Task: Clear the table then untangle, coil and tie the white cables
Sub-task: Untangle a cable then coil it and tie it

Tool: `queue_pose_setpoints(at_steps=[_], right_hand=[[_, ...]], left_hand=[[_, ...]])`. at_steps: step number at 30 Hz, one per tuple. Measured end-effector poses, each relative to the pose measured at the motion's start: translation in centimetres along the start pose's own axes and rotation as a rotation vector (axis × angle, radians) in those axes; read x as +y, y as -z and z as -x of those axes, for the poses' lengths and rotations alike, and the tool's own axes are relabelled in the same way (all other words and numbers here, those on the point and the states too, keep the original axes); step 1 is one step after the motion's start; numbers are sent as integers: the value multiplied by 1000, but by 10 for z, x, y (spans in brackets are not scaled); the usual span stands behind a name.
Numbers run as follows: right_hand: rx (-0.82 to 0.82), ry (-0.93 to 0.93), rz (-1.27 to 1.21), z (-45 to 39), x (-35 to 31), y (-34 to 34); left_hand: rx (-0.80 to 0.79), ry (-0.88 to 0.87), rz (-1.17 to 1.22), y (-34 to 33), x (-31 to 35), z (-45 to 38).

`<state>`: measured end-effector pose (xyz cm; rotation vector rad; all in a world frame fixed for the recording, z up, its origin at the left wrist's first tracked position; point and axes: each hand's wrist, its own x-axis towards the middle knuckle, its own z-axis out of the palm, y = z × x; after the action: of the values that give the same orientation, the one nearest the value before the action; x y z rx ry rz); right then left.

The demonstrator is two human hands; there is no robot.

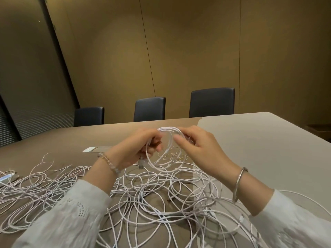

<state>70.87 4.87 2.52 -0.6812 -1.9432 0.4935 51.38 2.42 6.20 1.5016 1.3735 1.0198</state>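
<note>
Hands (141, 149) (195, 145) hold coil (166, 163) above tangled cables (152, 203).

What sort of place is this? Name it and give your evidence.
Probably a meeting room: one long table with a row of dark chairs along its far side, plain panelled walls, and both hands coiling a white cable.

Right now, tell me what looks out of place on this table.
The loose white cables sprawl in a tangled heap over the table. Only one coil, held in the left hand and right hand, is tidy.
</note>
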Motion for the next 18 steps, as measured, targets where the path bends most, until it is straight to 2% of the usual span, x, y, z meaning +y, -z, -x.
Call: queue_pose_setpoints(at_steps=[2, 5, 8, 11, 14, 18], right_hand=[[-17, 72, 132, 0, 6, 1], [14, 129, 191, -2, 17, 1], [-14, 29, 67, 0, 24, 0], [-161, -136, -67, 4, 39, 5], [-352, -207, -4, 13, 57, 10], [-435, -254, 117, 16, 74, 15]], left_hand=[[-76, 5, 136, 1, -2, 1], [-194, 18, 343, 0, -1, 5], [-249, 33, 513, 4, -3, 5], [-164, 12, 581, 21, -1, 3], [-32, -32, 673, 45, 2, 5], [139, -106, 749, 72, 3, 12]])
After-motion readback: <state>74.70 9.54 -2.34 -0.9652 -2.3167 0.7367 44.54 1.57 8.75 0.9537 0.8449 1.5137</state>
